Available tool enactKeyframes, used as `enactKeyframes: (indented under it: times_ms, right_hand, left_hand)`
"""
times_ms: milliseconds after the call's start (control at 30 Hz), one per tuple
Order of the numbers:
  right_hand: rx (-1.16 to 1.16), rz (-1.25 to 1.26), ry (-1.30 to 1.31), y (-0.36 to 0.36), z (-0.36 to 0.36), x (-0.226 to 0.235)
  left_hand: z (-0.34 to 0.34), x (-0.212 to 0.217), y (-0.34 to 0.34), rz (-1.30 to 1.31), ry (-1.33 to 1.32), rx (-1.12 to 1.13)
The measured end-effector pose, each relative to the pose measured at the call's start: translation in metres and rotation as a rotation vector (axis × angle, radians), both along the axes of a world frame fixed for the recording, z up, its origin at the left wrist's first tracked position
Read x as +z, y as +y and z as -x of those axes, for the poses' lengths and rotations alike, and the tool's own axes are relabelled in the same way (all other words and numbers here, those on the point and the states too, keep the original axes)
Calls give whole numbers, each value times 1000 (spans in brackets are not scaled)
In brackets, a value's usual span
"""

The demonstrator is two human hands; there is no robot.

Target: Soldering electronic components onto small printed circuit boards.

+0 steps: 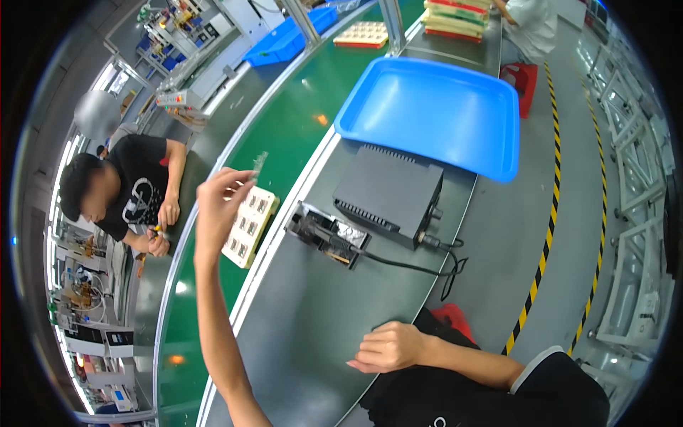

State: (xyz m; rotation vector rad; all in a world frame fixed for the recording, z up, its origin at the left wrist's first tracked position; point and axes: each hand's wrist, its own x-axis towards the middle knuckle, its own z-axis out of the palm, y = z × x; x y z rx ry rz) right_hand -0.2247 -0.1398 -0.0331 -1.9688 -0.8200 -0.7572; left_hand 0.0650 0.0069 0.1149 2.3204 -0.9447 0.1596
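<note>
Out over the green conveyor, my left hand [223, 203] pinches a small clear strip-like piece [260, 165] between thumb and fingertips; its exact kind is too small to tell. Below that hand, partly covered by it, lies a cream tray [262, 226] whose compartments hold several small dark-and-metallic parts. My right hand [388, 347] is curled into a loose fist at the near edge of the grey worktop, and nothing shows in its fingers. Between the hands sits a small black device [324, 233] with a cable, beside a dark grey box [388, 191].
A big blue tray [434, 114] rests behind the grey box, overhanging the worktop. A black cable [413, 269] loops near the worktop's right edge. Across the conveyor [274, 142] a co-worker [135, 188] handles something small. Stacked trays [455, 20] stand at the far end.
</note>
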Motion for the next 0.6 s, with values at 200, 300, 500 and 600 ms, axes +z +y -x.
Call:
enactKeyframes:
  times_ms: [200, 300, 500, 600]
  right_hand:
    - [-24, -42, -25, -2, -4, 1]
    - [-25, -62, -25, 2, -4, -2]
    - [-357, -30, 220, -2, -4, 20]
    - [-378, 125, 245, -3, -8, 18]
  left_hand:
    - [132, 8, 46, -222, -216, 44]
    - [177, -32, 62, -312, -16, 25]
    - [194, -86, 55, -278, -102, -348]
    - [201, -93, 54, -141, -45, -316]
